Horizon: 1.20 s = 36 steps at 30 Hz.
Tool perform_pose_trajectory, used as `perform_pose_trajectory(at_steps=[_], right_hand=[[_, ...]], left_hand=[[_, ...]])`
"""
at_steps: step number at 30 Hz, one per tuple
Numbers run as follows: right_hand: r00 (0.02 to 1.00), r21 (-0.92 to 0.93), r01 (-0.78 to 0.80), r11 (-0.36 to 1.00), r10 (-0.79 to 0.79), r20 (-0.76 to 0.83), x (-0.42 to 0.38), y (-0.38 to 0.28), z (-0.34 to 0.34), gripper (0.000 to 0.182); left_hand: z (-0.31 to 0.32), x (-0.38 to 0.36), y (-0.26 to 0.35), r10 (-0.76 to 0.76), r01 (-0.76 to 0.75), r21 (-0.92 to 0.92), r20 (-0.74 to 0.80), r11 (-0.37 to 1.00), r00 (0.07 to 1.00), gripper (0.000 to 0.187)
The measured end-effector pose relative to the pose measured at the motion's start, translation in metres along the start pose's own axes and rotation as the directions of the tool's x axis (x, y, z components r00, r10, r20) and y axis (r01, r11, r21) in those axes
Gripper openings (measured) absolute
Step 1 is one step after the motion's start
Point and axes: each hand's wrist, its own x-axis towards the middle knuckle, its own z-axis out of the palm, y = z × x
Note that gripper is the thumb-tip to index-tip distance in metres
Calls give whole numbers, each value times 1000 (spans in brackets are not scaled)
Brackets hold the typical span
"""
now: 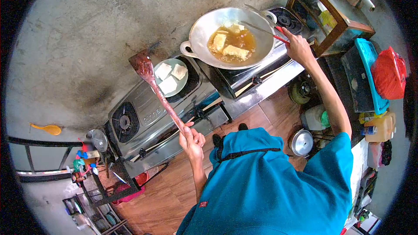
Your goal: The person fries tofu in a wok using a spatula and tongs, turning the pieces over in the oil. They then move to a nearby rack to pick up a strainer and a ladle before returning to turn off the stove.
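My left hand point(191, 142) is closed around the handle of a long dark wooden spatula point(162, 95), whose blade points up to the left, beside a plate. My right hand point(298, 48) grips metal tongs point(261, 30) with red handles, and their tips reach over the wok. Inside the two-handled metal wok point(198, 39), several pale yellow pieces that look like tofu point(235, 52) sit in bubbling oil point(244, 39). White blocks point(168, 85), probably tofu too, lie on the pale plate point(180, 90) on the stove.
The steel stove point(165, 113) carries a bare burner point(125, 122) at its left. A wood-framed glass cabinet point(344, 24) stands right of the wok. Further right are a red plastic bag point(389, 74) and a blue-lidded box point(370, 74). A lidded pot point(302, 142) sits low by my right side.
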Motion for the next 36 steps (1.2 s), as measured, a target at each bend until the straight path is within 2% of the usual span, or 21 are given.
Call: perform_pose_trajectory(at_steps=[7,10,14,20,30,32,36], right_hand=[[1000,7,26,1000,-26,5,-11,-7,-8,60],[993,-30,86,996,-83,86,-18,-22,-10,60],[983,-51,173,984,-169,73,-18,-19,12,59],[972,-121,219,968,-206,114,-10,-22,17,66],[958,-217,275,937,-250,137,-2,-19,26,69],[947,-227,321,920,-309,88,-2,-14,30,69],[942,-259,337,905,-323,94,-1,-10,36,68]], left_hand=[[0,2,3,6,-6,6,3,1000,1000,30],[-2,3,2,7,-7,5,4,1000,1000,31],[0,2,3,-8,8,12,-3,1000,1000,31],[-1,2,0,-7,7,1,-11,1000,1000,28],[5,2,0,0,1,13,-32,1000,999,30],[6,1,0,-6,6,15,-38,1000,999,30],[6,2,-1,-11,11,0,0,1000,1000,28]])
